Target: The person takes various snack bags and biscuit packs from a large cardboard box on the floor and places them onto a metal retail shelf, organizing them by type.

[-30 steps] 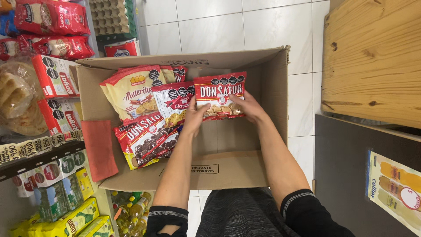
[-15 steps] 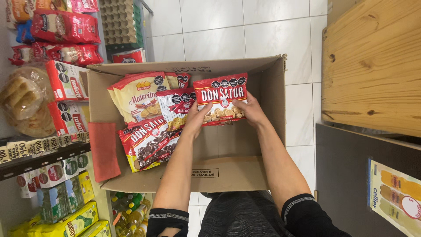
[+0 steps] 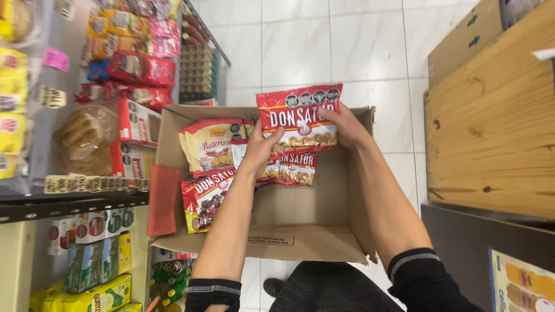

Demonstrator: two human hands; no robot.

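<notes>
Left hand: the left hand (image 3: pixel 263 147) grips the lower left corner of the red cracker bag (image 3: pixel 299 118), thumb on the front, other fingers behind it.
Right hand: the right hand (image 3: pixel 345 124) holds the bag's right edge, fingers curled around it.
Red cracker bag: upright, face toward the camera, held above the far part of the cardboard box (image 3: pixel 341 208), clear of the packs below.
Box contents: a second red bag (image 3: pixel 292 167) lies just under the held one; a yellow biscuit bag (image 3: pixel 209 147) leans at far left; a red cookie bag (image 3: pixel 205 196) lies near left.
Box: open, flaps out, on the person's lap.
Surroundings: shelves of packaged food (image 3: pixel 87 115) to the left; a wooden counter (image 3: pixel 491 133) to the right; white floor tiles (image 3: pixel 324 46) beyond.
</notes>
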